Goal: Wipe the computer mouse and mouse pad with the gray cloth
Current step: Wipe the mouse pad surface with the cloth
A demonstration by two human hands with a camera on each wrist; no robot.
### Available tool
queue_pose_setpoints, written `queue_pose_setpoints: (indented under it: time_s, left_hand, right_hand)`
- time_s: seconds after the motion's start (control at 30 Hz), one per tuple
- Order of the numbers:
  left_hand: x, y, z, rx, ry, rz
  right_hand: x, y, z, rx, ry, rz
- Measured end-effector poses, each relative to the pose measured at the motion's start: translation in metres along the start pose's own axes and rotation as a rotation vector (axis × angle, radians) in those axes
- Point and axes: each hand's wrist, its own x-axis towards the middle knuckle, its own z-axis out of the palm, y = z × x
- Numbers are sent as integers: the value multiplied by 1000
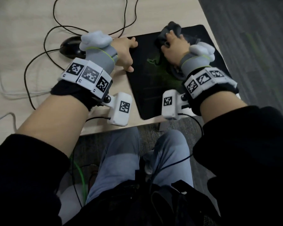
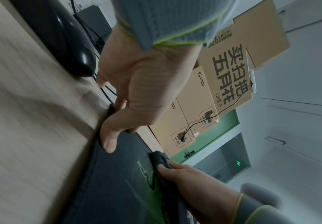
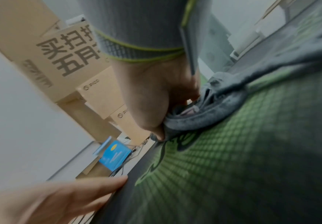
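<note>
**A:** Status on the hands?

**B:** Right hand (image 1: 171, 46) has the gray cloth (image 1: 170, 32) bunched up, fingers and thumb curled round it. The wad is pressed down on the mouse pad (image 1: 155, 88), toward the pad's far side. Right wrist view confirms: thumb clamps the fold of cloth against the pad's green pattern, loose cloth trails off behind the palm.

**A:** Left?

**B:** Left hand (image 1: 124, 53) is flat, fingers straight and spread, nothing held. Fingertips and thumb sit on the pad's left edge, palm over the desk (image 1: 20, 25). Left wrist view shows the thumb tip on the pad's border, another finger touching the edge further along.

**A:** Mouse?

**B:** Computer mouse (image 1: 70, 48) is off the pad, on the bare desk just beside the left hand's outer side, partly hidden behind the wrist gear. Neither hand touches it. Its black cable (image 1: 31, 66) loops across the desk beyond the hands.

**A:** Gap between the hands?

**B:** Near each other, apart. The pad's green logo (image 1: 152, 61) is just inside the right hand's thumb side.

**A:** Anything else?

**B:** Cardboard boxes (image 2: 231, 71) stacked beyond the desk.
</note>
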Motion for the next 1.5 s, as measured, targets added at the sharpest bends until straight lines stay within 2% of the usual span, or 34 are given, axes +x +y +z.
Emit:
queue_pose_setpoints:
  time_s: [0.1,0.17,0.23,0.3,0.37,0.47,0.57,0.63,0.77,0.83,1.0,1.07,1.13,1.23,1.3,1.5]
  left_hand:
    - [-1,0,0,0,-1,-8]
    - [-1,0,-1,-11,4,-16]
    - [0,1,-1,-13,10,-15]
    - [1,1,0,-5,8,-11]
    - [1,1,1,-28,5,-16]
    - [1,0,3,-55,2,-26]
    - [3,-2,2,-51,7,-33]
    - [3,0,1,-44,3,-33]
    - [6,-2,1,-65,17,-34]
    - [10,-5,4,-103,29,-45]
    - [3,-11,11,-240,145,-101]
    - [2,-12,12,-279,157,-105]
    - [4,-14,13,-325,154,-94]
    - [3,-16,12,-369,160,-76]
    - [2,-17,14,-398,166,-66]
    - [7,-22,20,-435,165,-87]
  right_hand:
    - [1,4,-6,-56,1,17]
    - [-7,-7,-3,-94,-6,-68]
    - [-14,-24,6,-55,-29,-197]
    - [-15,-32,14,-13,-48,-254]
    - [-10,-25,15,23,-28,-214]
    - [-1,3,3,50,58,-42]
    - [3,15,-6,36,31,24]
    - [-3,6,-5,-7,18,9]
    - [-16,-27,13,-17,-49,-201]
    - [-16,-28,13,0,-68,-228]
    - [-4,-7,-3,-8,-35,-43]
    - [-5,-10,-4,0,-42,-14]
    - [-10,-21,-2,-17,-49,-73]
    - [-17,-50,11,-15,-84,-275]
    - [-16,-60,20,-4,-101,-329]
    - [0,-33,11,63,-6,-127]
